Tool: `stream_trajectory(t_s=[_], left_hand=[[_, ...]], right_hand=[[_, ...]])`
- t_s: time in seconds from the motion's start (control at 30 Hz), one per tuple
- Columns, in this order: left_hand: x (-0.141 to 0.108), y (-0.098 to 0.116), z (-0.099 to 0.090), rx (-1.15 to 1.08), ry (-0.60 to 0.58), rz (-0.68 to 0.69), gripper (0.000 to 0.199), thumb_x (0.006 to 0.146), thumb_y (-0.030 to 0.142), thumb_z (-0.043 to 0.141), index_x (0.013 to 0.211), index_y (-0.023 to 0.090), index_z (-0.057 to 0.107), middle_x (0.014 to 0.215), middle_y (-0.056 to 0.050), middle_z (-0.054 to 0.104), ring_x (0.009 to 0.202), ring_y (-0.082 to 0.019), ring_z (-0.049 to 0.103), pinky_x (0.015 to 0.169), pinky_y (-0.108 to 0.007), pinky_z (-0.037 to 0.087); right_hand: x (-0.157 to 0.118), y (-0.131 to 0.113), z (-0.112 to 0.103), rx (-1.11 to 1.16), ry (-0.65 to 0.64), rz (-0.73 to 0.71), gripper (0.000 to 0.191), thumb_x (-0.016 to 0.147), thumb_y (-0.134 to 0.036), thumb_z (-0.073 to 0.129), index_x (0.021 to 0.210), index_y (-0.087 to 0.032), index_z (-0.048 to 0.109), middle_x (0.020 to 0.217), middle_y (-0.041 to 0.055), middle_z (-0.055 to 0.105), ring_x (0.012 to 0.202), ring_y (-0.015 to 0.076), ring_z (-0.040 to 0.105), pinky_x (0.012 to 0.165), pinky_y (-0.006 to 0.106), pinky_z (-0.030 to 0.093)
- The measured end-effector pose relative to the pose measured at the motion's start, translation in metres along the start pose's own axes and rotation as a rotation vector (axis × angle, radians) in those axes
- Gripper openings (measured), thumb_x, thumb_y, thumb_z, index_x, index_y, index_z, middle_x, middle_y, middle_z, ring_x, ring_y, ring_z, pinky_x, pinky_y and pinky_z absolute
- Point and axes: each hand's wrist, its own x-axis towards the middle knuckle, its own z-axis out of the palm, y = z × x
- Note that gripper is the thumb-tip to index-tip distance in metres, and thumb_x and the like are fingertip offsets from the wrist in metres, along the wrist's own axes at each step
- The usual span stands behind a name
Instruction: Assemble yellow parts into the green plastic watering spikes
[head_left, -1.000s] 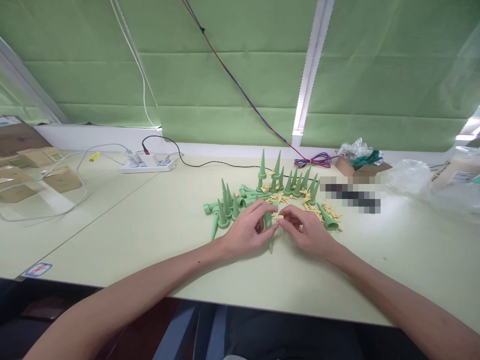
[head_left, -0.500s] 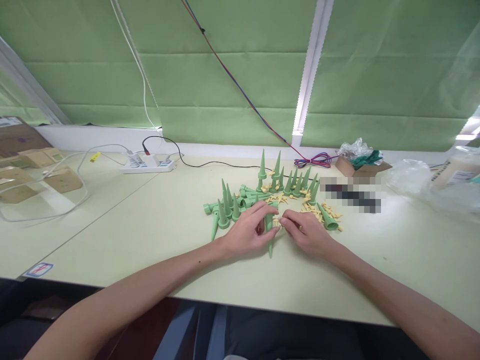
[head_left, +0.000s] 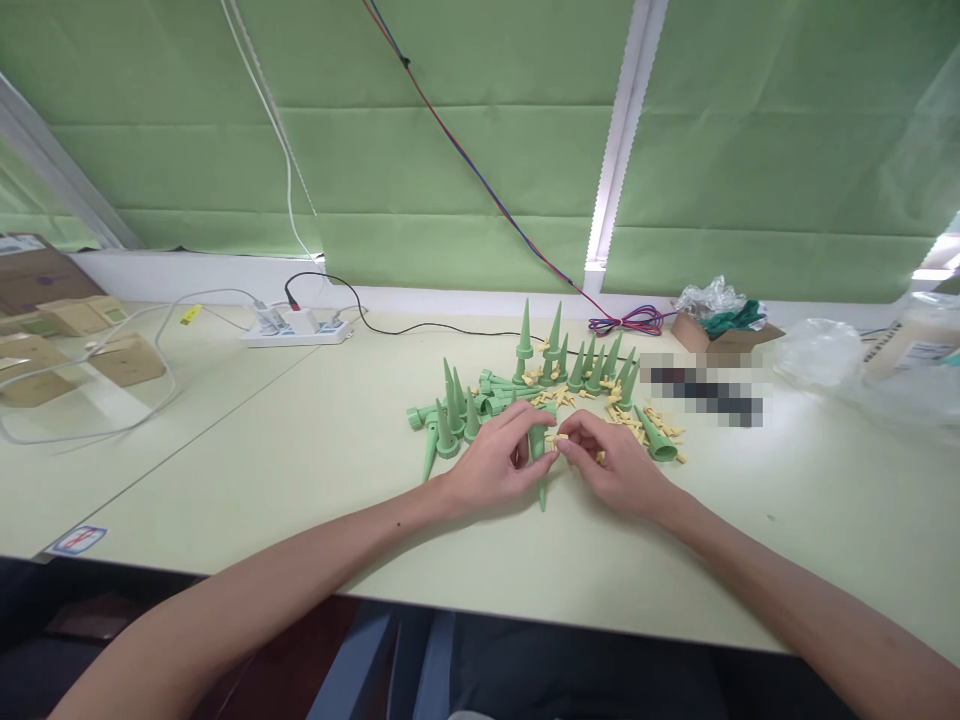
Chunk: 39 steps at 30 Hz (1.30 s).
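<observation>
Between the fingers and thumb of my left hand is a green cone-shaped spike, its tip pointing toward the table's front edge. My right hand pinches a small yellow piece against the spike's right side. Behind my hands several green spikes stand upright, and others lie on their sides to the left. Small yellow pieces are scattered among them. Beside my right hand one green spike lies with its open end toward me.
A white power strip with cables sits at the back left, brown boxes further left. At the back right are coiled red and blue wires, an open carton, clear plastic bags and a bottle.
My right hand's fingertips have moved slightly left, and the yellow piece between them now shows at the spike. The spike's tip has shifted very slightly. My left hand is almost still.
</observation>
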Motion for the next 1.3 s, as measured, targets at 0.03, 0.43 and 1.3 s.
stream_trajectory(t_s=[0.03,0.43,1.3], left_hand=[[-0.0002,0.0,-0.0001,0.002,-0.007,-0.004,0.022,0.09,0.025,0.06,0.11,0.018,0.057,0.094,-0.003,0.056,0.056,-0.006,0.05,0.052,-0.021,0.044],[-0.0014,-0.0009,0.0007,0.012,0.0,0.002,0.026,0.089,0.026,0.061,0.113,0.018,0.056,0.094,-0.002,0.056,0.056,-0.006,0.05,0.053,-0.021,0.045],[-0.0008,0.0008,0.0008,0.012,-0.003,0.001,0.025,0.09,0.028,0.06,0.113,0.018,0.057,0.096,-0.003,0.058,0.056,-0.007,0.051,0.054,-0.022,0.047]], right_hand=[[-0.0001,0.0,0.0,-0.009,-0.001,0.0,0.014,0.1,-0.031,0.046,0.089,-0.022,0.05,0.065,-0.0033,0.053,0.056,0.0134,0.047,0.054,0.026,0.036],[0.001,0.0021,-0.0007,-0.09,0.014,-0.013,0.02,0.1,-0.03,0.045,0.082,-0.022,0.048,0.064,-0.004,0.053,0.052,0.0118,0.044,0.054,0.026,0.032],[0.0017,0.0041,0.0018,-0.189,0.038,-0.021,0.037,0.103,-0.035,0.037,0.068,-0.023,0.036,0.055,-0.0048,0.041,0.048,0.0126,0.038,0.053,0.028,0.029]])
